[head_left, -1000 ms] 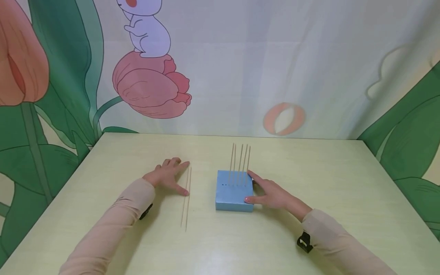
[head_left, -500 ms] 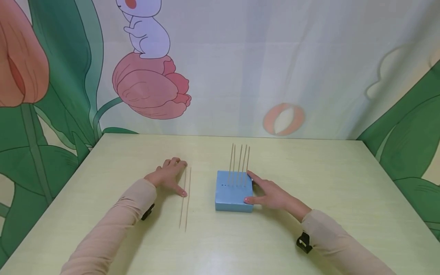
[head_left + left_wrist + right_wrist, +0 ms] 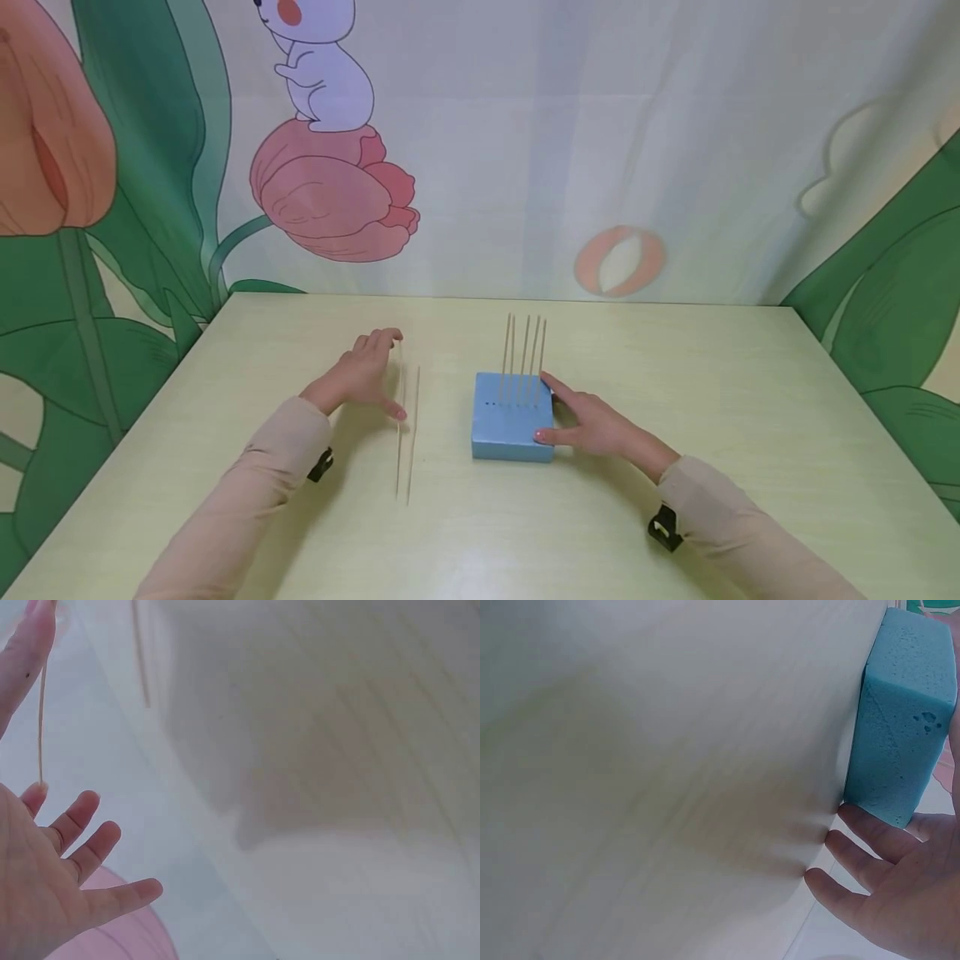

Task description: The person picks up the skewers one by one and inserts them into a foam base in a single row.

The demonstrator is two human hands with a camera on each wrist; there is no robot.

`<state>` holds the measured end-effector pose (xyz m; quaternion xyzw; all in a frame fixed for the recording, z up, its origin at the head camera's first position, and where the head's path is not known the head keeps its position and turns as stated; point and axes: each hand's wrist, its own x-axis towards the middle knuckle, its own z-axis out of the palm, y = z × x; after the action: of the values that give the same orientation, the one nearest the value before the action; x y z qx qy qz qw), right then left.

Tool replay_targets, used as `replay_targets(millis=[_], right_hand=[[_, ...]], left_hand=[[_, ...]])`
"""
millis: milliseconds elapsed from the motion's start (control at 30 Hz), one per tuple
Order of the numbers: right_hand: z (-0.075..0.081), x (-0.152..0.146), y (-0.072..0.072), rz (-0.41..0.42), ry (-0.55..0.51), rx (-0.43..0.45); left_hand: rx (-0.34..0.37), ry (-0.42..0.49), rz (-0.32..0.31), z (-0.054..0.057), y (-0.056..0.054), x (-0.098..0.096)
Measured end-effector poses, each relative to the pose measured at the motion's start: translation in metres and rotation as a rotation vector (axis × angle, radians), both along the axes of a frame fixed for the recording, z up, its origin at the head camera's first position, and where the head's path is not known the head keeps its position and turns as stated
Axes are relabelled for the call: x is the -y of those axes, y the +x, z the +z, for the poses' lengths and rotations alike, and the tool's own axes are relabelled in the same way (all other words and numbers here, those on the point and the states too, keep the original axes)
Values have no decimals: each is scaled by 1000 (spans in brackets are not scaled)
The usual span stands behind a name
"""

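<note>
My left hand (image 3: 362, 373) holds a thin wooden stick (image 3: 398, 467) between its thumb and index fingertip. In the left wrist view, that stick (image 3: 41, 727) spans thumb to index fingertip while the other fingers spread. A second wooden stick (image 3: 412, 437) lies on the table just to its right. My right hand (image 3: 596, 421) rests against the right side of a blue foam block (image 3: 510, 437), thumb and index finger extended onto its top. Several thin sticks (image 3: 527, 358) stand upright in the block. The right wrist view shows the block (image 3: 904, 712) flat on the table, other fingertips touching the tabletop.
Two small dark holes (image 3: 490, 403) show in the block's top, left of the upright sticks. The pale wooden table (image 3: 712, 375) ends at a patterned curtain (image 3: 480, 167) behind. A black strap (image 3: 664, 529) sits at the right wrist.
My left fingers have shifted slightly away from the second stick, and the far end of the pinched stick has come up. My right hand and the block stay in place.
</note>
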<state>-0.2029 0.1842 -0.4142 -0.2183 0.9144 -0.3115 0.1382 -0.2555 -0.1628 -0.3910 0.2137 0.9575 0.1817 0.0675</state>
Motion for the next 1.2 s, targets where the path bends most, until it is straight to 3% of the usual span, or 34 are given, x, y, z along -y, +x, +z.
replay_targets(millis=[200,533,633,1000,1200], right_hand=[[-2,0,0,9,-2,-8],[-5,0,-1,9,-7,-13],[-6,0,-1,4,-2,-14],[-5,-2,-1,2,-18,-16],[-5,-2,-1,11,-19,-18]], left_hand=[[-24,117,12,9,10,-2],[53,454,29,20,39,-6],[45,537,22,23,46,-6],[-213,675,-63,44,61,-18],[-291,689,-133,52,66,-32]])
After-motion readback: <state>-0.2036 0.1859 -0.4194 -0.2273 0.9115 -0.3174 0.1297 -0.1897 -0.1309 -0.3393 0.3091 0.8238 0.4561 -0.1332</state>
